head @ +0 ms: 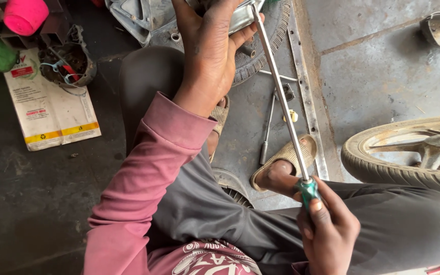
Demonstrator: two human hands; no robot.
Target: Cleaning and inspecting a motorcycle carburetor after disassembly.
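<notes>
Above a grimy metal floor, a screwdriver is gripped by the closed right hand; a metal part is clasped by the left hand.

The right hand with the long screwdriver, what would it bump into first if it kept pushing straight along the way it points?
Probably the shiny metal part at the top, where the screwdriver tip already sits, beside the left hand gripping it. The right hand holds the green handle; depth is hard to judge.
</notes>
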